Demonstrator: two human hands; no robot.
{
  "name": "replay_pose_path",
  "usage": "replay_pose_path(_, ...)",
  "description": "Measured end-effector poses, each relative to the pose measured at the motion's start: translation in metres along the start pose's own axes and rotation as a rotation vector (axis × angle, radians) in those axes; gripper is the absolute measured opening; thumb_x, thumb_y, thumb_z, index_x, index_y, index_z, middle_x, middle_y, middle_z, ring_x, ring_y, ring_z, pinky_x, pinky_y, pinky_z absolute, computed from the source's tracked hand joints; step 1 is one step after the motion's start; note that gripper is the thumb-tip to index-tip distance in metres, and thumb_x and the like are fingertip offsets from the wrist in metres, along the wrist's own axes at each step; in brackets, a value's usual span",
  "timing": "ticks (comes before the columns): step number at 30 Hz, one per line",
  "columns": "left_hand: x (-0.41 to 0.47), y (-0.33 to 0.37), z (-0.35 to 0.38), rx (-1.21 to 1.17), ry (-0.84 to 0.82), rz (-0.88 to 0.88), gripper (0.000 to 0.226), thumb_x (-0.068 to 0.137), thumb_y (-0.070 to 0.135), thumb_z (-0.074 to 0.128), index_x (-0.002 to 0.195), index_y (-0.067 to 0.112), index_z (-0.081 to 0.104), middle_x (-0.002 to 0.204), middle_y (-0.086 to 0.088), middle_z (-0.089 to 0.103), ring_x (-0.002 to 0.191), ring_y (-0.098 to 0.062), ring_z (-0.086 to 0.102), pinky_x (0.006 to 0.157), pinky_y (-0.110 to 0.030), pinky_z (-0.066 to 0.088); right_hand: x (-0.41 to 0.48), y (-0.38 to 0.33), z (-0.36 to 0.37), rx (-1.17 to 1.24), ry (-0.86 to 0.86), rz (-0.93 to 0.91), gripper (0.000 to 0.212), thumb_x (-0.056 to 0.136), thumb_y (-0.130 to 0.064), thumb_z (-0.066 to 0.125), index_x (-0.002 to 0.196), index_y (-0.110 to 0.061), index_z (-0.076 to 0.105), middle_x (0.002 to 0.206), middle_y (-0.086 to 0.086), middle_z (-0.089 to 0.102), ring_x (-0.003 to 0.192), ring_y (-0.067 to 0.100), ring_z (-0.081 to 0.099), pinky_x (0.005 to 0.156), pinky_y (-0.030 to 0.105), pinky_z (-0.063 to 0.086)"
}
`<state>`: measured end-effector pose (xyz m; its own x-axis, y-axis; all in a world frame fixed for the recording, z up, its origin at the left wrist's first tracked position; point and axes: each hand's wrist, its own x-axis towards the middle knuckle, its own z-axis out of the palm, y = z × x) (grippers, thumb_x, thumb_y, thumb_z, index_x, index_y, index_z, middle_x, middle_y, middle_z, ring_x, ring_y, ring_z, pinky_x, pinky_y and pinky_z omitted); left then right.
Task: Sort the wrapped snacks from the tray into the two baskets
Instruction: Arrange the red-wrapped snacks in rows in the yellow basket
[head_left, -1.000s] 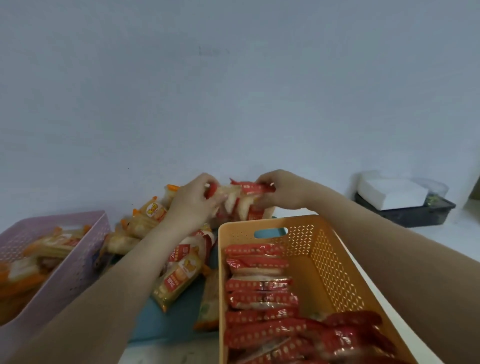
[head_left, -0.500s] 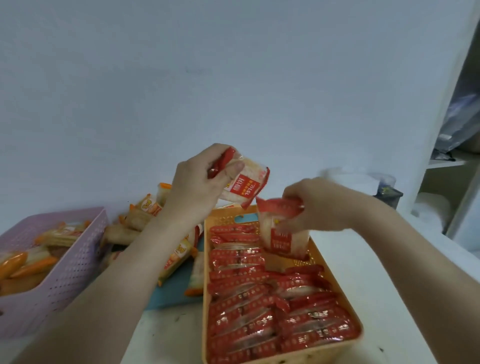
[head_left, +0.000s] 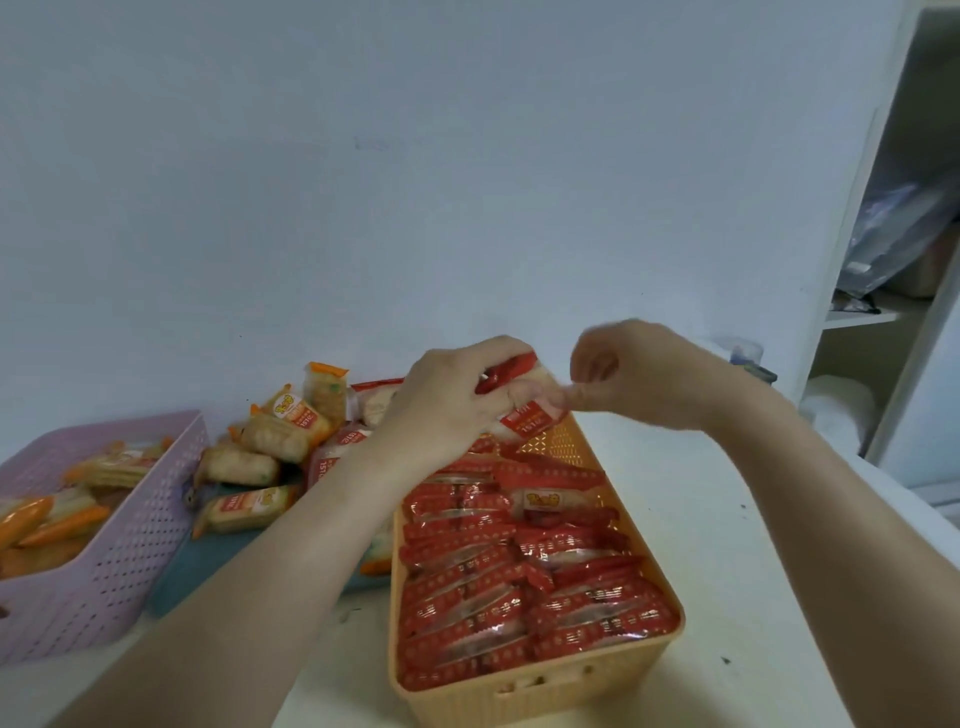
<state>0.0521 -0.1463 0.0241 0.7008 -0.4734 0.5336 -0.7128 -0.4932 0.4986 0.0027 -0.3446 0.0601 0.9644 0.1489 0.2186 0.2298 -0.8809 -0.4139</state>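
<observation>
Soft, even indoor light with a cool bluish cast fills the scene; its source cannot be told. Shadows are faint, only a dim patch beside the orange perforated plastic basket (head_left: 654, 561) on the white surface (head_left: 753, 597). The right hand (head_left: 631, 376) is smeared by motion blur. Small glints show on the red foil-wrapped snacks (head_left: 493, 597). The white shelf unit (head_left: 883, 322) bows at the right edge.

A plain pale blue-grey wall (head_left: 415, 182) fills the back. A white tabletop (head_left: 727, 545) meets it, lightly speckled. At right stands a white open shelf unit (head_left: 883, 317) holding crumpled plastic bags (head_left: 893, 234).
</observation>
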Motion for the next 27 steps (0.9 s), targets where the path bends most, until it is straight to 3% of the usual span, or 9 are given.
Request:
replay_pose_path(1, -0.001, 0.001, 0.003, -0.025, -0.067, -0.010, 0.026, 0.086, 0.054, 0.060, 0.106, 0.038, 0.066, 0.093, 0.011, 0.072, 0.077, -0.003, 0.070, 0.071, -0.028, 0.057, 0.002, 0.002, 0.002, 0.036, 0.045, -0.010, 0.042, 0.074, -0.050, 0.075, 0.105, -0.028, 0.058, 0.105, -0.009, 0.064, 0.090, 0.005, 0.061, 0.079, 0.027, 0.052)
replay_pose_path(3, -0.001, 0.003, 0.009, -0.058, -0.194, -0.048, 0.032, 0.082, 0.061, 0.055, 0.104, 0.040, 0.067, 0.091, 0.011, 0.072, 0.076, -0.001, 0.070, 0.068, -0.022, 0.056, 0.004, 0.002, 0.012, 0.160, -0.073, -0.024, 0.061, 0.076, -0.032, 0.080, 0.127, -0.032, 0.046, 0.115, -0.011, 0.056, 0.095, 0.006, 0.060, 0.080, 0.027, 0.055)
replay_pose_path(6, -0.002, 0.001, 0.009, -0.045, -0.246, -0.097, 0.041, 0.084, 0.067, 0.037, 0.105, 0.044, 0.064, 0.088, 0.006, 0.071, 0.079, 0.004, 0.064, 0.077, -0.025, 0.050, 0.003, 0.003, 0.035, 0.154, -0.169, -0.077, 0.076, 0.083, -0.016, 0.074, 0.141, -0.038, 0.032, 0.114, -0.011, 0.056, 0.089, 0.004, 0.060, 0.074, 0.024, 0.056)
replay_pose_path(9, -0.006, -0.007, -0.003, 0.072, -0.133, -0.133, 0.035, 0.097, 0.051, 0.041, 0.118, 0.033, 0.063, 0.106, 0.011, 0.071, 0.097, 0.001, 0.062, 0.088, -0.026, 0.047, 0.005, 0.008, 0.049, 0.066, -0.051, -0.112, 0.058, 0.091, -0.016, 0.059, 0.138, -0.042, 0.036, 0.113, -0.006, 0.064, 0.094, 0.014, 0.064, 0.076, 0.035, 0.059)
replay_pose_path(15, -0.030, -0.031, -0.003, 0.554, -0.440, -0.115, 0.045, 0.099, 0.050, 0.036, 0.139, 0.032, 0.038, 0.112, 0.004, 0.067, 0.102, -0.018, 0.062, 0.087, -0.040, 0.051, 0.009, -0.007, 0.057, -0.175, -0.129, -0.096, 0.031, 0.093, -0.039, 0.048, 0.120, -0.029, 0.061, 0.114, -0.004, 0.065, 0.108, 0.020, 0.058, 0.093, 0.041, 0.047)
replay_pose_path(18, -0.028, -0.038, 0.001, 0.602, -0.409, -0.089, 0.038, 0.098, 0.053, 0.030, 0.124, 0.030, 0.047, 0.101, 0.004, 0.066, 0.093, -0.018, 0.061, 0.083, -0.044, 0.050, 0.008, -0.016, 0.051, -0.188, -0.140, -0.092, 0.041, 0.090, -0.056, 0.049, 0.119, -0.027, 0.058, 0.120, -0.005, 0.061, 0.110, 0.018, 0.055, 0.096, 0.041, 0.045)
replay_pose_path(20, -0.026, -0.041, 0.003, 0.631, -0.430, -0.082, 0.037, 0.098, 0.053, 0.027, 0.112, 0.029, 0.051, 0.099, 0.005, 0.063, 0.094, -0.019, 0.058, 0.085, -0.045, 0.048, 0.006, -0.021, 0.044, -0.159, -0.310, -0.067, 0.053, 0.085, -0.056, 0.059, 0.129, -0.030, 0.045, 0.126, -0.008, 0.055, 0.111, 0.016, 0.054, 0.093, 0.038, 0.047)
replay_pose_path(23, -0.023, -0.045, 0.005, 0.638, -0.464, -0.103, 0.037, 0.098, 0.053, 0.025, 0.106, 0.027, 0.050, 0.095, 0.003, 0.058, 0.092, -0.019, 0.055, 0.086, -0.044, 0.046, 0.006, -0.025, 0.039, -0.283, -0.548, -0.022, 0.076, 0.083, -0.049, 0.066, 0.144, -0.037, 0.023, 0.136, -0.005, 0.046, 0.113, 0.020, 0.054, 0.090, 0.036, 0.050)
replay_pose_path(27, -0.022, -0.044, 0.006, 0.661, -0.529, -0.117, 0.043, 0.096, 0.060, 0.019, 0.109, 0.027, 0.044, 0.082, 0.006, 0.058, 0.079, -0.017, 0.057, 0.077, -0.040, 0.046, 0.015, -0.028, 0.043, -0.462, -0.596, -0.032, 0.081, 0.084, -0.020, 0.069, 0.146, -0.033, 0.019, 0.134, 0.000, 0.048, 0.095, 0.019, 0.054, 0.068, 0.029, 0.050)
